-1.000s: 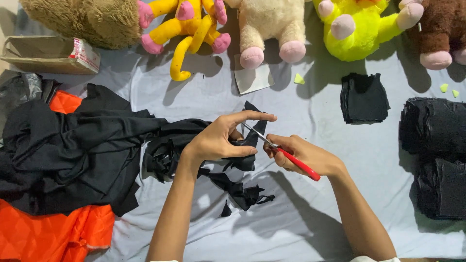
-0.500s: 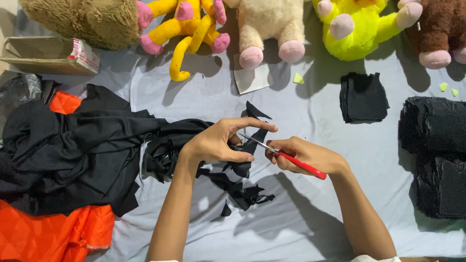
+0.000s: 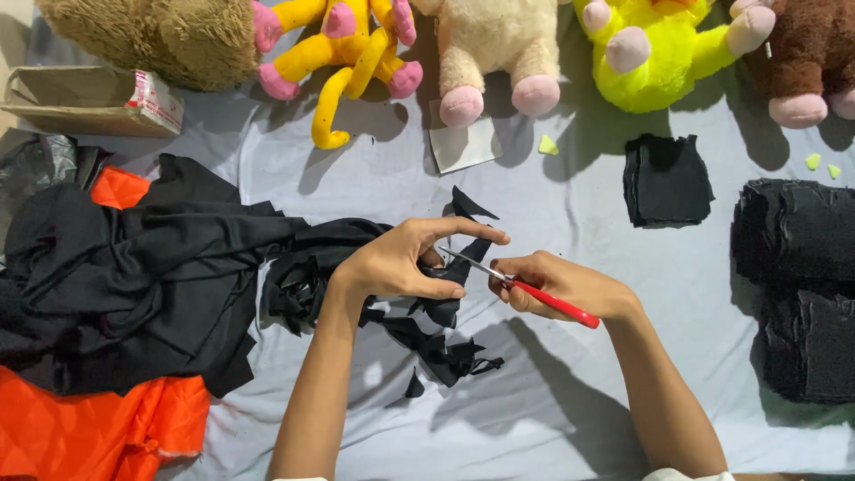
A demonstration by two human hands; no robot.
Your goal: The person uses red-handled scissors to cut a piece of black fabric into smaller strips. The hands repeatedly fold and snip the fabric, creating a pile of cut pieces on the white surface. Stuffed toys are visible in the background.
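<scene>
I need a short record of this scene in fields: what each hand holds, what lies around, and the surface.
left hand: left hand grips a black cloth piece
right hand: right hand holds red-handled scissors, blades toward the cloth piece
left side: black fabric heap over orange fabric; cardboard box
right side: cut black stacks; a smaller black stack
top edge: row of plush toys
surface: grey sheet

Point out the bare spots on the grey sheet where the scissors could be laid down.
Bare grey sheet lies between the paper template and the small black stack, and below the right hand, beside the tall cut stacks. The left is crowded: the black fabric heap and scraps by the left hand.
</scene>
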